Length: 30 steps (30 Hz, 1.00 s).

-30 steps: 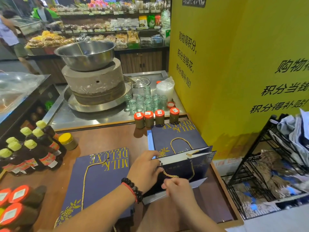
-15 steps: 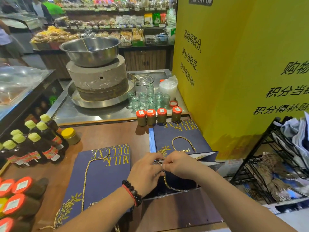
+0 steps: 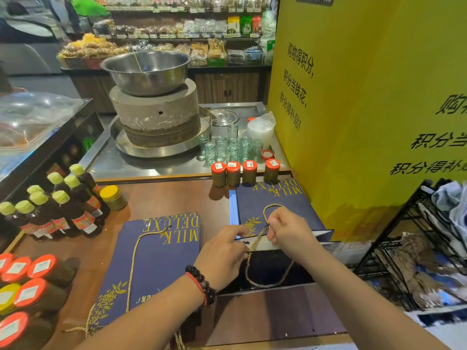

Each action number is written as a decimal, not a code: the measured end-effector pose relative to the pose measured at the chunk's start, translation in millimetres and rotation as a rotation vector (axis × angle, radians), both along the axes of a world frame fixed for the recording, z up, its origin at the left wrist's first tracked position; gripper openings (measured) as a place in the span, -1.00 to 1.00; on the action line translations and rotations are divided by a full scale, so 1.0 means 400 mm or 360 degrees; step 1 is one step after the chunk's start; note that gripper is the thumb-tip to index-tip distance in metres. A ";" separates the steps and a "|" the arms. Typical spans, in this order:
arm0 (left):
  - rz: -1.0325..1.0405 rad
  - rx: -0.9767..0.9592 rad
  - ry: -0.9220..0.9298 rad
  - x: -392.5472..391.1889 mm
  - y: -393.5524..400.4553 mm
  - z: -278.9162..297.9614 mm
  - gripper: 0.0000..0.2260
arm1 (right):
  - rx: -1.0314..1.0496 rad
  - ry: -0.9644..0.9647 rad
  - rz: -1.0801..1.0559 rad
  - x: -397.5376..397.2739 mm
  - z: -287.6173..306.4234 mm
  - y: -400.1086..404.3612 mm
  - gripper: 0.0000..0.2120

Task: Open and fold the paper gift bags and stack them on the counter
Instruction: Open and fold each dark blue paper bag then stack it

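An open navy paper gift bag [image 3: 273, 274] with gold cord handles stands near the counter's front edge. My left hand [image 3: 225, 251], with a bead bracelet on its wrist, grips the bag's near top rim. My right hand [image 3: 288, 233] pinches the far rim and a gold cord handle. Behind it lies a flat stack of navy "MILK DELUXE" bags [image 3: 273, 205]. Another flat stack of the same bags [image 3: 154, 263] lies to the left on the wooden counter [image 3: 161, 198].
Four orange-lidded jars [image 3: 243, 173] stand behind the right stack. Dark bottles with green caps [image 3: 58, 210] and orange-lidded bottles [image 3: 27, 286] crowd the left side. A yellow wall [image 3: 366, 109] rises on the right, a black wire rack [image 3: 417, 248] beside it. A stone mill [image 3: 154, 112] stands beyond.
My right hand has moved up from the near side of the bag to its far rim and taken the cord. The bag's mouth has spread wider.
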<state>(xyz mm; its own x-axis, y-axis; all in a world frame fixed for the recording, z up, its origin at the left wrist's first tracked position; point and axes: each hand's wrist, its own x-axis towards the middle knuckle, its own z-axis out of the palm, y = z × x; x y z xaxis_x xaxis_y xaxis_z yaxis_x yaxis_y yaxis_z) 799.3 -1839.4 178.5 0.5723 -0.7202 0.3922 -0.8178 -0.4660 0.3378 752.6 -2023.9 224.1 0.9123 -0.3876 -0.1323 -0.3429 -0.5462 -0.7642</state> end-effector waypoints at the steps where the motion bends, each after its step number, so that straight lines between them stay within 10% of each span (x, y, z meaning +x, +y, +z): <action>1: 0.0027 -0.0007 0.0020 0.004 0.000 -0.003 -0.92 | -0.0042 -0.0045 0.0038 -0.007 0.002 -0.003 -0.85; 7: 0.0048 -0.0001 0.0027 0.011 -0.011 -0.003 -0.95 | -0.0390 -0.0724 -0.0184 -0.100 -0.023 0.045 -0.86; 13: 0.0061 0.0019 0.0007 0.011 -0.016 0.002 -0.98 | -0.0072 0.0192 0.0187 -0.137 -0.123 0.114 -0.69; 19: 0.0046 0.0037 0.0010 0.009 -0.018 0.009 -0.96 | 0.0798 0.0051 0.0098 -0.100 -0.146 0.164 -0.77; 30: 0.0132 0.0007 -0.0034 0.017 -0.023 0.014 -0.91 | 0.0006 0.0229 0.0736 -0.161 -0.177 0.185 -0.72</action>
<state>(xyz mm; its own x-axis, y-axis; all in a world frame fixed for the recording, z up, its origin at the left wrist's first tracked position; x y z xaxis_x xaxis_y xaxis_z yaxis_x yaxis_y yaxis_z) 806.0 -1848.6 184.1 0.6215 -0.6725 0.4018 -0.7834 -0.5336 0.3185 688.3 -1950.1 153.3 0.9611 0.0553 -0.2705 -0.1670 -0.6637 -0.7291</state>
